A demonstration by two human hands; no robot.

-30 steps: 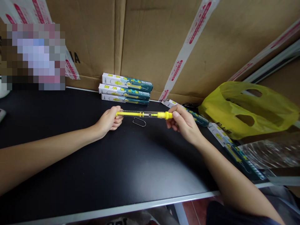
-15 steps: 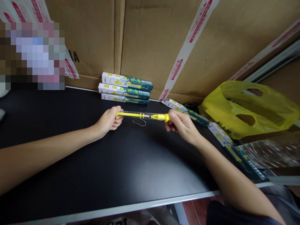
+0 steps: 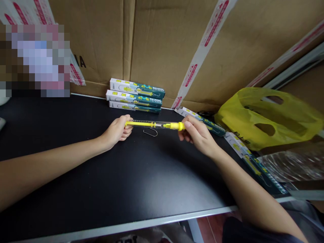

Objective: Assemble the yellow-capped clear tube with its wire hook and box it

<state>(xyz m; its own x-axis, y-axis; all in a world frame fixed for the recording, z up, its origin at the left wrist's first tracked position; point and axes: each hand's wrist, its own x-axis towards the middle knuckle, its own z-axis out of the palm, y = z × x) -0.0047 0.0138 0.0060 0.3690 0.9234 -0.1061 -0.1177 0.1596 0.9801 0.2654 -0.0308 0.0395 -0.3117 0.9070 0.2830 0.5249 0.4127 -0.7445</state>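
A clear tube with yellow parts, a spring scale (image 3: 158,125), is held level above the black table (image 3: 121,189). My left hand (image 3: 119,129) is closed round its left end. The thumb and fingers of my right hand (image 3: 194,132) pinch the yellow cap at its right end. Inside the tube a yellow rod and a short metal part show. A bent metal hook (image 3: 150,132) lies on the table just below the tube, apart from both hands.
Behind the hands is a stack of three printed boxes (image 3: 135,98). Two more boxes, one back right (image 3: 202,120) and one farther right (image 3: 255,163), lie beside a yellow plastic bag (image 3: 268,114). A large cardboard sheet (image 3: 162,44) stands along the back.
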